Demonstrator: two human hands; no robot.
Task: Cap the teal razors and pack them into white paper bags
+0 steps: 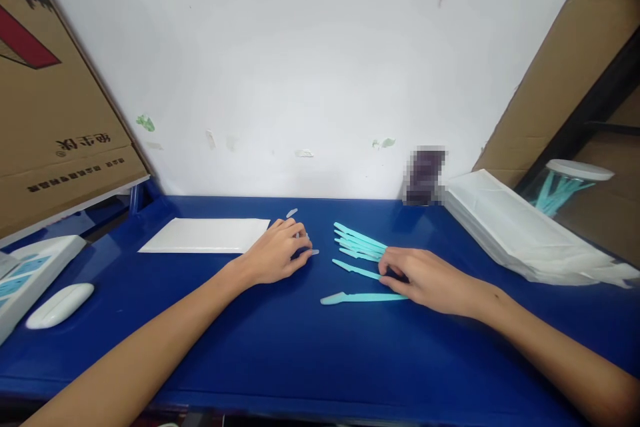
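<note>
Several turquoise eyebrow razors lie fanned out at mid-table, blade ends to the left. My right hand is closed at their handle ends, thumb and finger on the handle of one razor set a little apart from the bunch. Another razor lies nearer to me, its handle end under that hand. To the left, my left hand rests low on the table with bent fingers over small clear caps. One cap pokes out at its thumb and fingertips; a second cap lies just beyond the fingers.
On the blue table, a white sheet lies left of my left hand. A white mouse and a white device stand far left. Stacked clear bags and a jar of turquoise sticks are at right. Cardboard flanks the wall.
</note>
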